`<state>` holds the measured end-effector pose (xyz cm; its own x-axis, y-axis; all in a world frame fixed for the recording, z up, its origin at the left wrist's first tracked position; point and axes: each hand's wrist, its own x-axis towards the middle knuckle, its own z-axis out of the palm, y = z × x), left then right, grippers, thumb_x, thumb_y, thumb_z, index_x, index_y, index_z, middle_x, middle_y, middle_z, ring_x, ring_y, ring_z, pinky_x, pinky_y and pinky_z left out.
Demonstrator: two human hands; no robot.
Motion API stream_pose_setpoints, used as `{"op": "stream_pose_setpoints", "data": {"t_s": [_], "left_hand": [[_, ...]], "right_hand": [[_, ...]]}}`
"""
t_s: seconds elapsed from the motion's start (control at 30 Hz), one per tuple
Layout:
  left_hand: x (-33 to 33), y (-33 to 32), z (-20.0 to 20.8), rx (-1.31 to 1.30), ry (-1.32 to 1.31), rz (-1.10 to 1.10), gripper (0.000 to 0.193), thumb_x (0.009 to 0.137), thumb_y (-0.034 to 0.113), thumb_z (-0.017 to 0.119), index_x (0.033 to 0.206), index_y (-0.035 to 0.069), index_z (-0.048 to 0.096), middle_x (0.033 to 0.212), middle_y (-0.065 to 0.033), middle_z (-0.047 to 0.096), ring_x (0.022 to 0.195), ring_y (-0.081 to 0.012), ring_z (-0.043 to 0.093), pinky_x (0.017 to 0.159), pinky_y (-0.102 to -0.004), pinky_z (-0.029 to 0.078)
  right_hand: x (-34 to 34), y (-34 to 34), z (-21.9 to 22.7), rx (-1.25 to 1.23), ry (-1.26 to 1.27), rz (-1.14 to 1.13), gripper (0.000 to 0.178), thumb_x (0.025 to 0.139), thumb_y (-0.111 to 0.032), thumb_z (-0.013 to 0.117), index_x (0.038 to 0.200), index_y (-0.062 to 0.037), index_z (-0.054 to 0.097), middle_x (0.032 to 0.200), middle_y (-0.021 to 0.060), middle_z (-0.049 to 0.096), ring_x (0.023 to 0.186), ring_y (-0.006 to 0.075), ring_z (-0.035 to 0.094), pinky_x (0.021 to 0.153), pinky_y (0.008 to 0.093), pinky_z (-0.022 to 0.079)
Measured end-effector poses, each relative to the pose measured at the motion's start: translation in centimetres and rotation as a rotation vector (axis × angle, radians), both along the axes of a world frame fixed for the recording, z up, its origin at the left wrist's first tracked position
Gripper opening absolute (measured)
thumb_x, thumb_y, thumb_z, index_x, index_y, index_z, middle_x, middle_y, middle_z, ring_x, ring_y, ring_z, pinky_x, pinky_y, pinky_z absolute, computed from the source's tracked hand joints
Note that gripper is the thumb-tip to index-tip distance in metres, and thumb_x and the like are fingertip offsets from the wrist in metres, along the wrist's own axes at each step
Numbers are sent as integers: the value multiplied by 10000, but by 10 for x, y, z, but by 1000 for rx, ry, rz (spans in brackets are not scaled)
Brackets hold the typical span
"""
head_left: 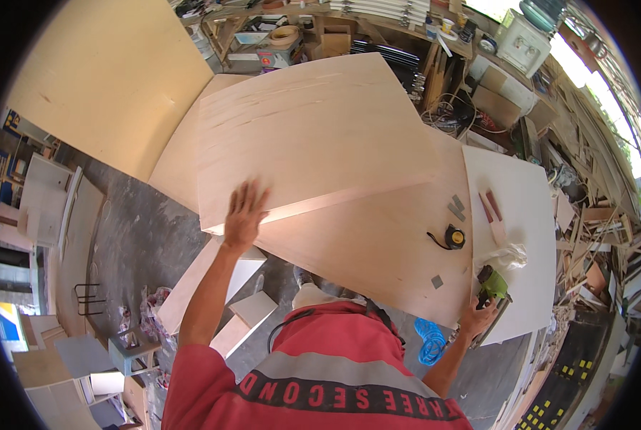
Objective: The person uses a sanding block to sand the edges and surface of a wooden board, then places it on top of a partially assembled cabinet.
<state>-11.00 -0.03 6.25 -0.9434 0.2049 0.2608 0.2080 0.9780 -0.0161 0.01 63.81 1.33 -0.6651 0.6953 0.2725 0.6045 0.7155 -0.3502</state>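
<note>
A thick plywood panel [313,136] lies on a larger plywood sheet [378,244] in front of me. My left hand [245,213] is at its near left corner, fingers spread and slightly blurred; whether the palm presses on the wood I cannot tell. On the right, my right hand [479,317] is closed round a green and black nail gun [494,285], above the edge of a white board [528,193]. Beyond that hand lie a crumpled plastic bag [505,256] and a red-handled tool [490,206]. A black and yellow tape measure [452,236] rests on the sheet.
Small grey strips [456,208] lie near the tape measure. A blue coiled hose [430,342] hangs by my right forearm. A tall plywood sheet [112,79] stands at far left. White panels [206,279] are below the work at left. Cluttered shelving and scrap wood [592,265] border the area.
</note>
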Motion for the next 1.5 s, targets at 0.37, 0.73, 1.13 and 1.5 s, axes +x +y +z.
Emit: {"op": "stream_pose_setpoints", "data": {"t_s": [0.37,0.73,1.13,1.5], "left_hand": [[131,-163,-19,97,-101,1037,380,1048,337,480,990,48,721,926,-223,724,907,-425,690,806,-537,519],[-34,75,21,234,56,-33,620,940,339,665,1444,21,493,1525,-224,410,1452,-389,339,1206,-509,272],[-48,96,-4,170,82,-5,656,982,305,601,1533,35,368,1586,-208,353,1466,-374,344,1215,-488,288],[-48,97,-7,199,96,16,635,965,297,623,1513,49,418,1586,-176,375,1466,-358,356,1207,-477,309]], "right_hand": [[9,13,-17,-109,-21,-105,539,838,-350,731,1227,-14,567,1168,221,643,1107,425,607,950,527,454],[22,10,-18,-74,-241,-6,633,810,-530,753,1074,31,629,1023,248,670,1018,444,638,881,529,494],[21,14,39,-429,14,-84,318,715,-236,740,775,50,614,641,120,624,507,221,595,548,363,500],[-28,-84,198,-1116,349,196,291,794,-27,709,1052,5,579,696,60,579,490,174,578,475,300,483]]}}
